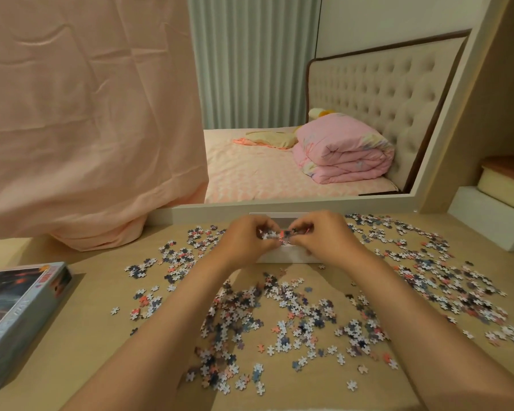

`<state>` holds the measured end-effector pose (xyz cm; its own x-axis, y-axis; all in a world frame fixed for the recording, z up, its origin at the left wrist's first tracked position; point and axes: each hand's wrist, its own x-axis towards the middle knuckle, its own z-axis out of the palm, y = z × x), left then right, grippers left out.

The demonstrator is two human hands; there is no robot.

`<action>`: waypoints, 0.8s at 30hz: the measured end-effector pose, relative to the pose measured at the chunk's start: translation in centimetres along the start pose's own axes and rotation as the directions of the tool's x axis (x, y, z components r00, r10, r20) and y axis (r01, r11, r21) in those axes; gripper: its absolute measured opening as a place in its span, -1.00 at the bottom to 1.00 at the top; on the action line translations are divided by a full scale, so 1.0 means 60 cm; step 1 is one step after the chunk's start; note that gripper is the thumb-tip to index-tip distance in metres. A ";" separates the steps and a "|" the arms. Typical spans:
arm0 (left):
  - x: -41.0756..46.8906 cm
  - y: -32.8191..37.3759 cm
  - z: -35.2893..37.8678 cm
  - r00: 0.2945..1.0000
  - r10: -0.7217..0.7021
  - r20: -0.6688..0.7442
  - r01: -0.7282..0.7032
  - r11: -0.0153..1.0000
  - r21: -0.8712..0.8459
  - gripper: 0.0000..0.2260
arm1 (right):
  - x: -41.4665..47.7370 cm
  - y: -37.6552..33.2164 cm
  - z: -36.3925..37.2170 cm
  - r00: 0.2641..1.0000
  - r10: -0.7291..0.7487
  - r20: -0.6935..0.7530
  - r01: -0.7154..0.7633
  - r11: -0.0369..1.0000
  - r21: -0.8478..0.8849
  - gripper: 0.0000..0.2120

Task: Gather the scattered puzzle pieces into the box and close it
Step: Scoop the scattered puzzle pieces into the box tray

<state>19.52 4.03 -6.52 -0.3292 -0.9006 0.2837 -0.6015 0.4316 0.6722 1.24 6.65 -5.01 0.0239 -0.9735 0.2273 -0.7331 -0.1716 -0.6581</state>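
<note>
Puzzle pieces (279, 315) lie loose over most of the desk (86, 336), thickest near side and right. The white box (282, 257) sits at the far middle. Both hands are above it: left grip (247, 238) curled round a clump of pieces, right grip (321, 235) pinching another clump, fingertips almost meeting. The printed lid (21, 315) lies flat at far left, well apart from the box.

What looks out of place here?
Scattered puzzle pieces cover the table, outside the white box. Left hand and right hand hold a clump over it. The lid lies apart at the left edge.
</note>
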 end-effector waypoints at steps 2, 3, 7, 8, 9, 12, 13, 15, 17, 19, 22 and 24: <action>0.034 0.006 -0.004 0.999 0.002 -0.039 -0.001 1.000 0.005 -0.85 | 0.028 0.000 -0.011 0.999 -0.024 -0.035 0.022 0.998 -0.054 -0.84; 0.048 0.006 -0.003 0.999 0.000 -0.046 0.001 1.000 0.022 -0.82 | 0.040 0.003 -0.013 0.999 -0.021 -0.039 0.018 0.996 -0.083 -0.83; 0.074 -0.003 0.014 0.985 -0.018 0.169 -0.012 0.985 0.174 -0.63 | 0.066 0.029 0.004 0.988 0.023 0.155 0.018 0.966 -0.260 -0.71; 0.075 -0.008 0.018 0.980 -0.016 0.198 -0.029 0.974 0.225 -0.62 | 0.068 0.036 0.008 0.981 0.019 0.191 0.040 0.952 -0.302 -0.69; 0.075 -0.015 0.020 0.982 -0.008 0.189 -0.042 0.965 0.257 -0.64 | 0.068 0.040 0.011 0.980 0.001 0.199 0.063 0.946 -0.318 -0.70; 0.072 -0.031 0.021 0.997 0.033 0.073 -0.049 0.972 0.230 -0.75 | 0.064 0.046 0.012 0.988 -0.051 0.143 0.092 0.951 -0.296 -0.74; 0.069 -0.033 0.021 0.998 0.047 0.037 -0.054 0.974 0.220 -0.78 | 0.064 0.046 0.011 0.992 -0.058 0.115 0.089 0.955 -0.282 -0.76; 0.056 -0.032 0.020 0.995 0.093 -0.033 -0.084 0.974 0.209 -0.82 | 0.060 0.046 0.010 0.996 -0.059 0.072 0.076 0.962 -0.261 -0.83; 0.033 -0.025 0.022 0.984 0.152 -0.095 -0.132 0.972 0.192 -0.83 | 0.055 0.048 0.006 0.998 -0.057 0.039 0.064 0.967 -0.246 -0.89; 0.006 -0.018 0.027 0.978 0.189 -0.090 -0.171 0.970 0.175 -0.83 | 0.049 0.051 0.001 0.999 -0.047 -0.004 0.045 0.976 -0.212 -0.92; -0.026 -0.019 0.048 0.980 0.196 0.023 -0.196 0.960 0.200 -0.81 | 0.047 0.057 0.000 1.000 0.000 -0.020 -0.004 0.978 -0.206 -0.76; -0.037 -0.024 0.064 0.974 0.198 0.115 -0.221 0.943 0.250 -0.79 | 0.046 0.059 0.001 1.000 0.026 0.015 -0.022 0.981 -0.193 -0.69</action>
<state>18.29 5.61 -10.75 -0.5229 -0.7857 0.3306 -0.6763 0.6185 0.4001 -1.27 3.37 -6.75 0.0152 -0.9798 0.1993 -0.8510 -0.1173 -0.5119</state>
